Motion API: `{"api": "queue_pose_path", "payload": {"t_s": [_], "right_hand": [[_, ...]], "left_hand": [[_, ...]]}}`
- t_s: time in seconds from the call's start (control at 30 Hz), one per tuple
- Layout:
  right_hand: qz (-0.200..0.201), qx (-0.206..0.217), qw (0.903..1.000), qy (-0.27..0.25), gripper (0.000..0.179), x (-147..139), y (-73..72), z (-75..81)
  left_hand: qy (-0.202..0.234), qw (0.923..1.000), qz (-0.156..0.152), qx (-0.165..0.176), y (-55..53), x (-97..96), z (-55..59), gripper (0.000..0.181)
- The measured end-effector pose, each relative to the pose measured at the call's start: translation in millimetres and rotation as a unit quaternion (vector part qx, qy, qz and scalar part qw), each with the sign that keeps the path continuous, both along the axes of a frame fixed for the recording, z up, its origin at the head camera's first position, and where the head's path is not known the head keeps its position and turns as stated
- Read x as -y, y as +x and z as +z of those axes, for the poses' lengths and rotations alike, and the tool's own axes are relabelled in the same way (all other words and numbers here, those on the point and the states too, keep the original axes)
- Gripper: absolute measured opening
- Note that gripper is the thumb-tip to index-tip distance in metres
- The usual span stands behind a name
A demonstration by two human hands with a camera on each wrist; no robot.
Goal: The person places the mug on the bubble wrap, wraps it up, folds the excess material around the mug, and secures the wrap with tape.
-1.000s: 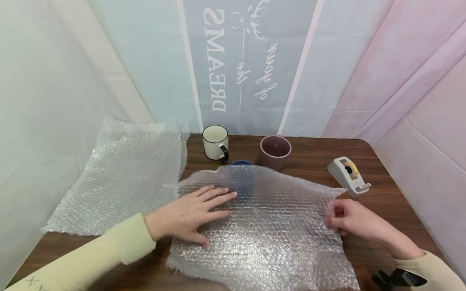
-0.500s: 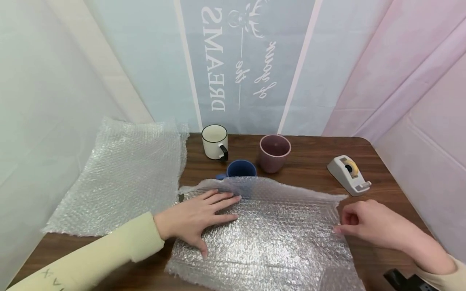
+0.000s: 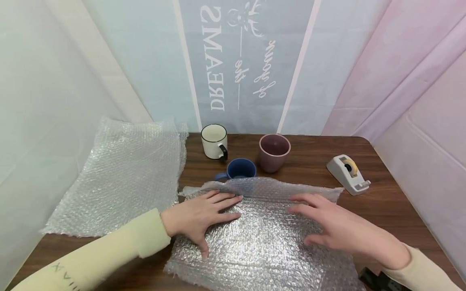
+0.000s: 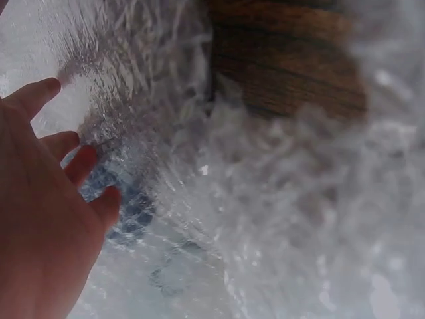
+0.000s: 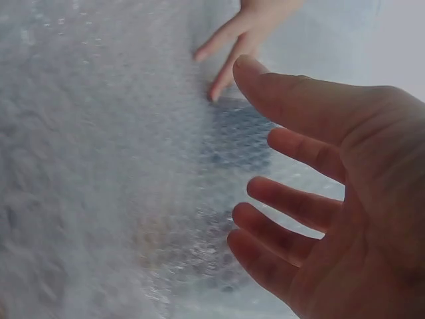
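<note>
Flattening the bubble wrap in front of the blue mug seems in hand, the left hand splayed on it, the empty right hand, fingers parted, apparently needing to press next.

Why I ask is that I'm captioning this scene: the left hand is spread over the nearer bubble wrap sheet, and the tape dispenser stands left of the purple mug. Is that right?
Not quite: the tape dispenser stands right of the purple mug, as the head view shows. The left hand is spread over the nearer bubble wrap sheet.
</note>
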State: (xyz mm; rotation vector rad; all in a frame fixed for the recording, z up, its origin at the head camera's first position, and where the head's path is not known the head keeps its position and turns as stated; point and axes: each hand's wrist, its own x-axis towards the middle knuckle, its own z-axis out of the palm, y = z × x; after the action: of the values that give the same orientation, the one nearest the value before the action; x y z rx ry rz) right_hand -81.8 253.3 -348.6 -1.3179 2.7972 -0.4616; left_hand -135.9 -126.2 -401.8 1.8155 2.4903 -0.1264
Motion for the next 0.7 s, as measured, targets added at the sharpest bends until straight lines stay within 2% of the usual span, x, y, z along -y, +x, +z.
{"api": "queue_pose_path", "payload": {"t_s": [0.2,0.3,0.47,0.7], "right_hand": [[-0.025,0.072,0.997,0.013,0.082,5.3,-26.4,-15.0],[-0.037,0.092,0.9948,0.023,0.079,6.9,-40.2,-16.3],[-0.03,0.07,0.9971,0.0,0.056,17.7,-61.0,-3.8],[-0.022,0.023,0.9979,-0.057,0.031,60.2,-88.2,25.8]], "left_hand": [[-0.046,0.9989,0.008,0.011,-7.2,-5.5,0.4,0.132],[-0.069,0.9969,0.02,0.031,-11.2,-9.8,2.7,0.135],[-0.09,0.9936,0.035,0.059,-15.9,-15.3,5.8,0.137],[-0.101,0.9919,0.044,0.064,-16.8,-18.3,7.5,0.136]]}}
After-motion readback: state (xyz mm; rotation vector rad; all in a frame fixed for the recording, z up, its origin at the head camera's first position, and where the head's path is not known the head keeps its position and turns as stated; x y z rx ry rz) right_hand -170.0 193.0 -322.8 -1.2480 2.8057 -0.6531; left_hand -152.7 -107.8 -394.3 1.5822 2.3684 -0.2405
